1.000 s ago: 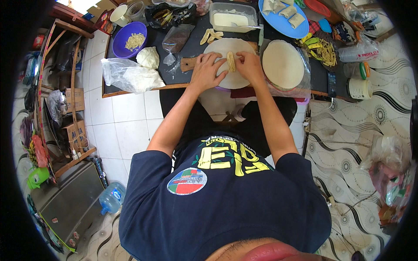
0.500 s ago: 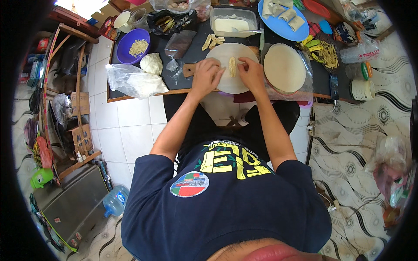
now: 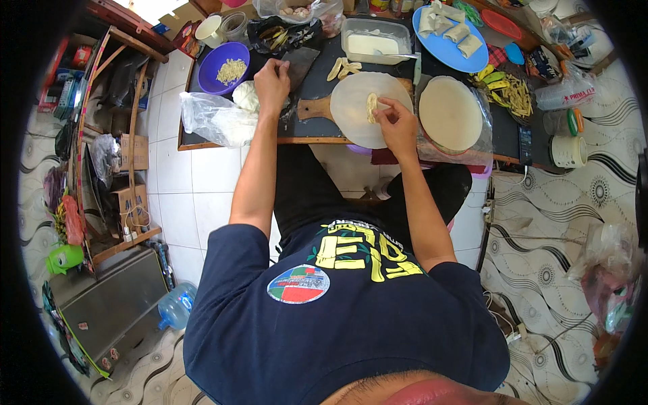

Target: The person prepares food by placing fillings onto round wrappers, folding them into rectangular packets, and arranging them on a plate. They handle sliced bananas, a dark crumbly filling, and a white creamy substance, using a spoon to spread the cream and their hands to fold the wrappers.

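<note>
On a wooden paddle board (image 3: 314, 109) lies a round, pale wrapper sheet (image 3: 351, 125), with a flat slice of banana (image 3: 371, 106) near its middle. My right hand (image 3: 398, 128) reaches over the sheet from the right, its thumb and forefinger closed at the banana's edge. Farther left, my left hand (image 3: 272, 84) is over a dark brown plastic bag (image 3: 302, 64), fingers bunched together; whatever they hold is hidden. To its left is a purple bowl (image 3: 214, 64) of shredded pale yellow food (image 3: 231, 71). More round wrappers (image 3: 451, 115) are stacked on plastic to the right.
Several banana slices (image 3: 342, 68) lie behind the board. Beyond them stands a rectangular tub (image 3: 351, 30) of white batter. A blue plate (image 3: 442, 57) holds wrapped rolls. Banana peels (image 3: 507, 88) are heaped at right. A plastic bag (image 3: 216, 121) of white powder sits at the left edge.
My left hand has left the wrapper and moved left and away to the brown bag. My right hand has closed in on the banana slice. The view has shifted slightly.
</note>
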### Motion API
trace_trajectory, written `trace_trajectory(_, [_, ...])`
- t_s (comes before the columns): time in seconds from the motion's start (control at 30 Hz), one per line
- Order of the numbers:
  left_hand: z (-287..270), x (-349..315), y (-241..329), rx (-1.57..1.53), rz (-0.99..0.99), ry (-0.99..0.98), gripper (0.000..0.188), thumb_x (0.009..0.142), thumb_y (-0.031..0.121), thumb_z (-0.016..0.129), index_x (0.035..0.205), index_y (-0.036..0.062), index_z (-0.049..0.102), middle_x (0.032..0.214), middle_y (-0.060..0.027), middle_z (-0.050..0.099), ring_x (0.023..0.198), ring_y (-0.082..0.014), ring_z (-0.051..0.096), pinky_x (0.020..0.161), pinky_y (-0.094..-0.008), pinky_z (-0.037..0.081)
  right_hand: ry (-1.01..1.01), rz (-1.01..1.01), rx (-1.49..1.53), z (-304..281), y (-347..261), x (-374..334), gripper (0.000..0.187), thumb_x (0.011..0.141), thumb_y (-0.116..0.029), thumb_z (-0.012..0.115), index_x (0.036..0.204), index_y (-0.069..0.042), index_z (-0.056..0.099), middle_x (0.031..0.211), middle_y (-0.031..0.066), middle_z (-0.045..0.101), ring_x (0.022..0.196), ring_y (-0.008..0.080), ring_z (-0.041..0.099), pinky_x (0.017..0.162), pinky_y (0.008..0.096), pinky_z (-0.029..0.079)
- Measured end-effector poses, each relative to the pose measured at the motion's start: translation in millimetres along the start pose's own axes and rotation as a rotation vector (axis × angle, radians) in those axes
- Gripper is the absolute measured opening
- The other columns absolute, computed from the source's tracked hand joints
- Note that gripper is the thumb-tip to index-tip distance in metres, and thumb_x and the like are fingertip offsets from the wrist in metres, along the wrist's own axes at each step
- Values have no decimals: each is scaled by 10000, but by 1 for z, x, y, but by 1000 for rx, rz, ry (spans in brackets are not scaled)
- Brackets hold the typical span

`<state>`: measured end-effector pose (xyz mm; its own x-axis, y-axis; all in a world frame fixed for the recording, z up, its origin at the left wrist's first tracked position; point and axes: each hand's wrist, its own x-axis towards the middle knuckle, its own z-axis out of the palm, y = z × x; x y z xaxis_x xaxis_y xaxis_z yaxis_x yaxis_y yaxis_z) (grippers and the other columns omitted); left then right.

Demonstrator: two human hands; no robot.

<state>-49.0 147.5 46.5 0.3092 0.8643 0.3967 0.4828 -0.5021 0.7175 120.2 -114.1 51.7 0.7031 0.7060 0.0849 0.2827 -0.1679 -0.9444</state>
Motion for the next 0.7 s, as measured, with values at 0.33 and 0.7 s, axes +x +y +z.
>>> trace_trajectory(0.33, [-9,-76,122,-456,-41,-140,165,991,126,676,878,11,640,744,0,656,675,-31,534,587,-232,426,-152,265,796,16,-6,-7,501,931,-207,741,1337,29,569,1168,101,680,1032,164,659,900,318,532])
trace_trajectory(0.7, [85,-174,149,-1158,-583,-307,241,1053,257,597,1068,18,623,947,-9,610,851,-84,531,760,-256,454,239,307,957,-6,-3,-15,199,997,-156,662,1161,-47,635,1064,26,673,935,158,656,820,323,542])
